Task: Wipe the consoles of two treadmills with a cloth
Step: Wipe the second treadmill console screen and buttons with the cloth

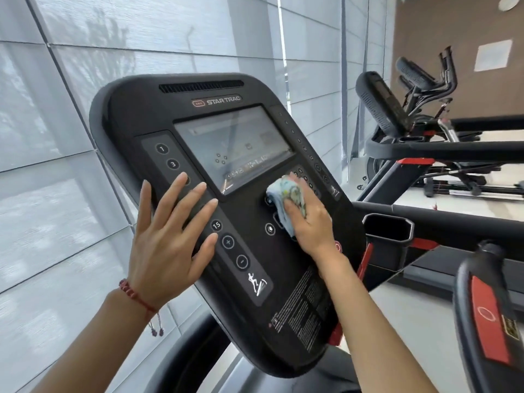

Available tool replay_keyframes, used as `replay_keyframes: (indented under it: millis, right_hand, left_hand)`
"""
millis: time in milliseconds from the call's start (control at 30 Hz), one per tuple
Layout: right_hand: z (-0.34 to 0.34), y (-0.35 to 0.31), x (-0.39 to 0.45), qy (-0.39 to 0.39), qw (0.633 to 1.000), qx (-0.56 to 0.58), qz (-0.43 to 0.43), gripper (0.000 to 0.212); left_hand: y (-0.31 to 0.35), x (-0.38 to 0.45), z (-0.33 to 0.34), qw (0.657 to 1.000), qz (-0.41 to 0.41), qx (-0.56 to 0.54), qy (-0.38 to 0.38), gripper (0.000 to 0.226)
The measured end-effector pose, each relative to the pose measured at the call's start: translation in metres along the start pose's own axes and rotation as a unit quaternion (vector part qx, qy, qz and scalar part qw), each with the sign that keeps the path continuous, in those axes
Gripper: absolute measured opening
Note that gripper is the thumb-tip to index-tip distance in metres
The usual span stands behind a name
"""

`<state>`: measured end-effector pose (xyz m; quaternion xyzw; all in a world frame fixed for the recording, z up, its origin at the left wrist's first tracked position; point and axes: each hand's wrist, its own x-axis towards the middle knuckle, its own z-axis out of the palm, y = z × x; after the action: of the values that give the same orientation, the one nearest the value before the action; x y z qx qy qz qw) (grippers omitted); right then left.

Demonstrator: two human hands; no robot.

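Pressing the soft, bunched cloth (286,202) onto the rigid Star Trac treadmill console (297,279), my right hand (310,222) grips its folds while my left hand (173,234) braces, fingers spread flat.

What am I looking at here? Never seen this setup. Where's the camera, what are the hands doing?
There is no robot: a person is cleaning gym equipment, and the single picture comes from a wide-angle camera worn on their head, looking forward and down, so the straight lines bend.

The big black panel is a treadmill console, tilted in the view. It has a screen in the middle and round buttons down both sides.

The left hand lies flat, fingers straight and spread, on the left button strip, apparently to steady the panel. A red bracelet is on that wrist.

The right hand presses a bunched light blue patterned cloth against the panel just below the screen's lower right corner.

On the right stands a second treadmill, with other exercise machines behind it.
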<state>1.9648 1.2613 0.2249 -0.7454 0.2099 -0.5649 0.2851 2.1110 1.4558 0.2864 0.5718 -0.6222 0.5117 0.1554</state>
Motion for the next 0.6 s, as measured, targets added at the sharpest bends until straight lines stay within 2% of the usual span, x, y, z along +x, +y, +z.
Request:
replay_keyframes:
  millis: [133,267,367,500,600]
  right_hand:
    - [-0.019,0.039,0.052,0.022,0.991,-0.017,0.131,0.046]
    - [-0.017,0.046,0.062,0.029,0.988,-0.023,0.148,0.047]
    - [-0.01,0.027,0.035,0.025,0.992,-0.004,0.122,0.05]
    - [0.006,-0.013,-0.033,0.009,0.999,0.025,0.028,0.052]
    - [0.014,-0.037,-0.072,-0.009,1.0,0.002,-0.025,0.051]
  left_hand:
    - [0.0,0.0,0.003,1.0,0.003,-0.009,0.008,0.045]
    - [0.001,0.003,0.006,1.0,-0.011,-0.019,0.018,0.043]
    - [0.001,0.003,0.007,0.999,-0.016,-0.027,0.02,0.043]
    - [0.002,0.004,0.006,0.999,-0.018,-0.025,0.014,0.042]
    - [0.003,0.003,0.004,1.0,-0.018,-0.014,0.005,0.041]
